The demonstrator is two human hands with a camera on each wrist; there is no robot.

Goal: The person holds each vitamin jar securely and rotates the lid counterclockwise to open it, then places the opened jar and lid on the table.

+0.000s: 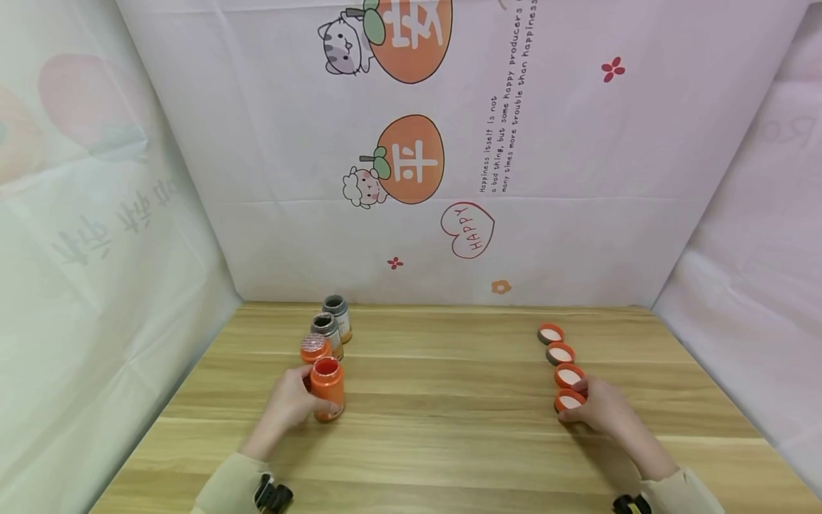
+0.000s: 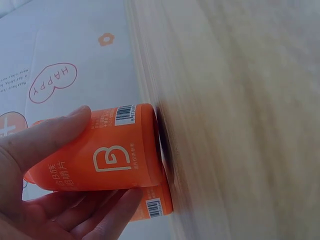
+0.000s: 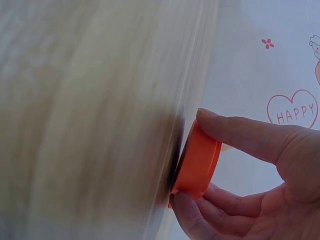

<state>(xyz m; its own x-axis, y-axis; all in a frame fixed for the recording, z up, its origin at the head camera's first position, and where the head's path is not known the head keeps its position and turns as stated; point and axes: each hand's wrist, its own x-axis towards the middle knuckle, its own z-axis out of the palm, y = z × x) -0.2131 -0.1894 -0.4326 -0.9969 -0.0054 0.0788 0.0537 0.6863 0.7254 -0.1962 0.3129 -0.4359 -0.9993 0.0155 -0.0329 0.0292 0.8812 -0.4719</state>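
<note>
My left hand (image 1: 292,401) grips an upright orange pill bottle (image 1: 329,394) with an uncapped mouth, thumb on its near side. In the left wrist view, that bottle (image 2: 110,150) shows a white B logo and a barcode, its base close over the table. Behind it stands another orange bottle (image 1: 314,350) with a printed seal across its top. At the right, my right hand (image 1: 604,407) pinches the nearest orange bottle cap (image 1: 569,402), white liner facing up, between thumb and fingers. The right wrist view shows this cap (image 3: 200,162) from the side, near the wood.
Two grey bottles, one (image 1: 326,327) in front of the other (image 1: 337,310), continue the left row toward the back. More caps line up behind the pinched one: an orange cap (image 1: 568,377), then two orange-and-grey caps (image 1: 561,353) (image 1: 550,333). Printed white cloth (image 1: 308,235) walls off the wooden table (image 1: 443,400).
</note>
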